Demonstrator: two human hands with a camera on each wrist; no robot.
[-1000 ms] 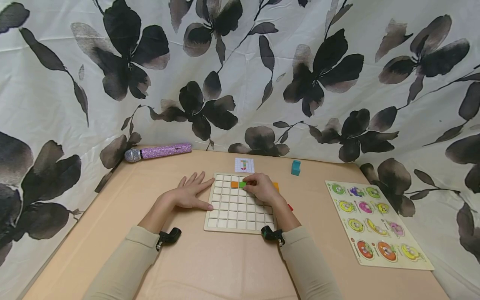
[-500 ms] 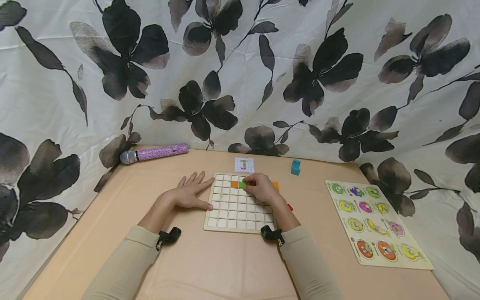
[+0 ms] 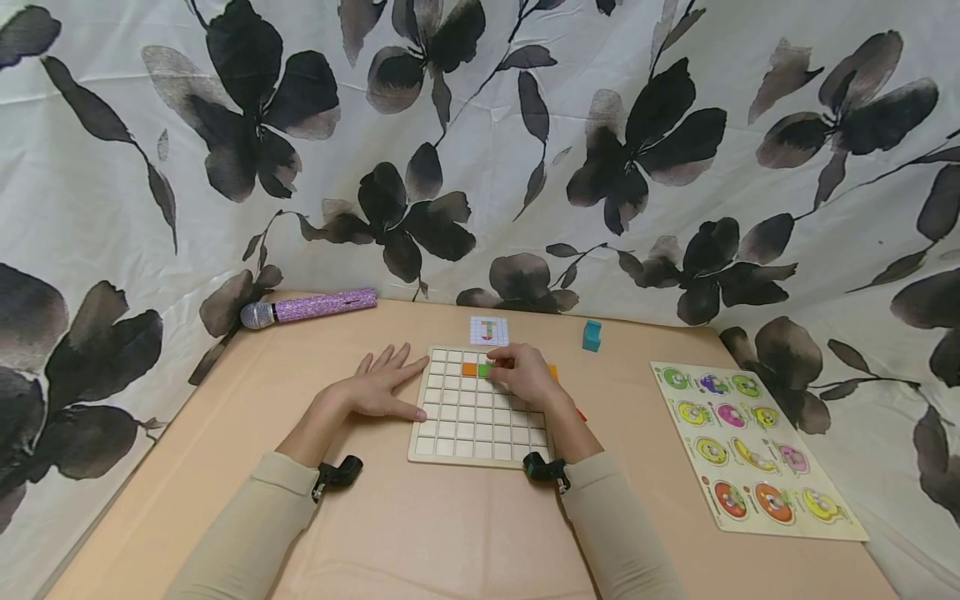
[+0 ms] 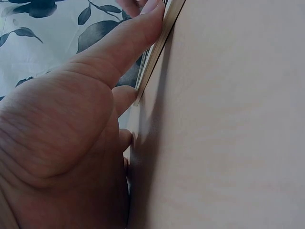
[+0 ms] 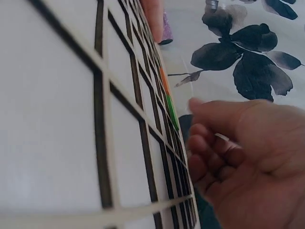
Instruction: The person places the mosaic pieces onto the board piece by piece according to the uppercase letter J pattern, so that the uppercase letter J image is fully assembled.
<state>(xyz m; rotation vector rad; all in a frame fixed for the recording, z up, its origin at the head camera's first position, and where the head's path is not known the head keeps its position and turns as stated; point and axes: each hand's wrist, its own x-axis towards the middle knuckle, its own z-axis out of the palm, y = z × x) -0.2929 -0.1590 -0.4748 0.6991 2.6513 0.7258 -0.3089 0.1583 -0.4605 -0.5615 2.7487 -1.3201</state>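
Note:
A pale wooden board (image 3: pixel 457 412) with a grid of white squares lies on the table. Side by side in its upper part sit an orange square tile (image 3: pixel 469 369) and a green square tile (image 3: pixel 483 369). My left hand (image 3: pixel 378 385) rests beside the board with fingers spread. In the left wrist view its thumb (image 4: pixel 138 36) touches the board's edge. Over the board's upper right is my right hand (image 3: pixel 527 377), fingertips right by the green tile. The right wrist view shows that hand's fingers loosely bent, nothing between them, and the green tile (image 5: pixel 172 113) flush in the grid.
Behind the board lies a small printed card (image 3: pixel 489 331), with a teal block (image 3: pixel 592 335) to its right. Orange (image 3: pixel 552 372) and red (image 3: pixel 581 414) pieces show partly past my right hand. A glittery purple microphone (image 3: pixel 318 306) lies back left; a fruit-picture board (image 3: pixel 757 454) lies right.
My right fingertips have shifted slightly right, off the green tile, which now shows a little more. The left hand has stayed in place.

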